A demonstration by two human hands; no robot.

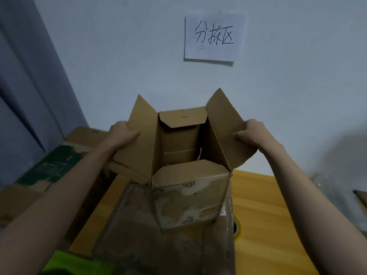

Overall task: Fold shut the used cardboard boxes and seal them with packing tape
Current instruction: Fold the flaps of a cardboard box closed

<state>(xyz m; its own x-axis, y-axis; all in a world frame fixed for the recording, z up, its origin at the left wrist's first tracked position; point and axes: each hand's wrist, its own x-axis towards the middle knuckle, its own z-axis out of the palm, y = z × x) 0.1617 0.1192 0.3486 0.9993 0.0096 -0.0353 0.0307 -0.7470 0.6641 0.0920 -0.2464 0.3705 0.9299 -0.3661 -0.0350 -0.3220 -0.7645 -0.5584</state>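
Tearing is our worry: the left long flap (pixel 137 135) already looks ragged at its lower edge, and a hard inward fold could split it. Our left hand (pixel 124 132) and right hand (pixel 251 133) each pinch an outer flap, arms reaching forward. The cardboard box (pixel 190 199) stands open-topped on the bench (pixel 262 215), short flaps tucked in.
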